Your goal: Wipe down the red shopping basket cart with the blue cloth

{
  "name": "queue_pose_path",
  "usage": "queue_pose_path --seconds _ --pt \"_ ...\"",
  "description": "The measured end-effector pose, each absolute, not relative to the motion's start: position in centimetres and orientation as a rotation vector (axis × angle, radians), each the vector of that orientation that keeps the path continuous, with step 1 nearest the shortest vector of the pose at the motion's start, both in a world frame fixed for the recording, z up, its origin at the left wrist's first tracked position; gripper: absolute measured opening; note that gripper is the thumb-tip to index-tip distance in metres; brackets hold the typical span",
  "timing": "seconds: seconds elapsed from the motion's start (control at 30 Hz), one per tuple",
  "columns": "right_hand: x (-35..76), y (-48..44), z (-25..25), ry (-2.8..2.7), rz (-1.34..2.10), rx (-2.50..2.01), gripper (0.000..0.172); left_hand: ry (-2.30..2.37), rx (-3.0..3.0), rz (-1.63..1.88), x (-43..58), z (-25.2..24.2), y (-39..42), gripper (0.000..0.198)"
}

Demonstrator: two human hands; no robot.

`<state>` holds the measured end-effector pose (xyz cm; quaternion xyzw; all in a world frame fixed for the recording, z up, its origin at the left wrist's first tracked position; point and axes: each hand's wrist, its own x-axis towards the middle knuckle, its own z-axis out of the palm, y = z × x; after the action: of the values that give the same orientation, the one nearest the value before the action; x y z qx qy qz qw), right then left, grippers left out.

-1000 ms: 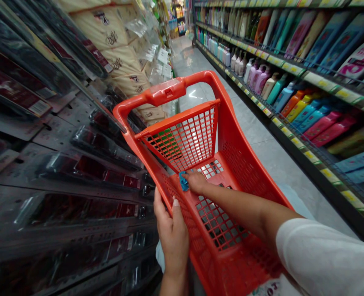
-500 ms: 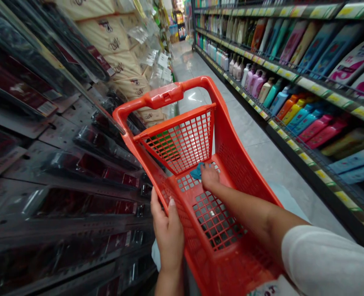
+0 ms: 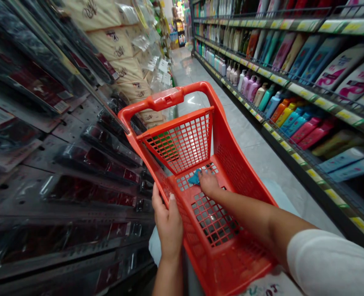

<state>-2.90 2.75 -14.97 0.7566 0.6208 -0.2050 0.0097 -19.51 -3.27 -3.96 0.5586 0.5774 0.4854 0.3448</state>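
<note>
Basket [image 3: 235, 172], red plastic, clamped along one side by closed left hand [image 3: 168, 226]. Right hand [image 3: 208, 183] shifted since a moment ago, fingers [image 3: 205, 174] now resting against small blue item [image 3: 194, 178] on basket floor [image 3: 214, 220]; pinching or merely touching unclear. Shampoo bottles [image 3: 256, 88] beyond, to right.

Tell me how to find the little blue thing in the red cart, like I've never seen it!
In a shop aisle beside shelves of bottles stands an orange-red shopping cart. Look down at its holey floor, where the person's right hand reaches in. Touching that hand's fingers lies a small crumpled blue thing, perhaps a cloth, the only blue thing in the cart.
</note>
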Motion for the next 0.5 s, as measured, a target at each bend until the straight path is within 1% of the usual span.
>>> queue_pose_path --seconds 0.07,0.13,0.23,0.33,0.4,0.5 --pt "-1.5 2.8 -14.5 1.768 -0.593 2.443 0.050 1.491 1.454 1.266 -19.4 -4.0 -3.4 0.059" --pt "-2.1 2.2 -14.0 1.730 -0.604 2.431 0.049 1.481 1.459 1.281 -19.3 -4.1 -3.4 0.058" --pt "-5.6 0.3 -13.6 1.951 -0.713 2.226 0.047 1.451 1.463 1.305 -19.3 -4.3 -3.2 0.058" --pt "-7.1 -1.3 -13.4 2.108 -0.774 2.039 0.050 1.430 1.480 1.322 -19.3 -4.5 -3.1 0.059" --pt "-5.7 -1.3 -13.3 2.011 -0.720 2.086 0.051 1.426 1.490 1.321 -19.4 -4.5 -3.2 0.058" --pt "-2.7 -0.7 -13.2 1.734 -0.611 2.218 0.048 1.424 1.494 1.310 -19.5 -4.4 -3.2 0.059"
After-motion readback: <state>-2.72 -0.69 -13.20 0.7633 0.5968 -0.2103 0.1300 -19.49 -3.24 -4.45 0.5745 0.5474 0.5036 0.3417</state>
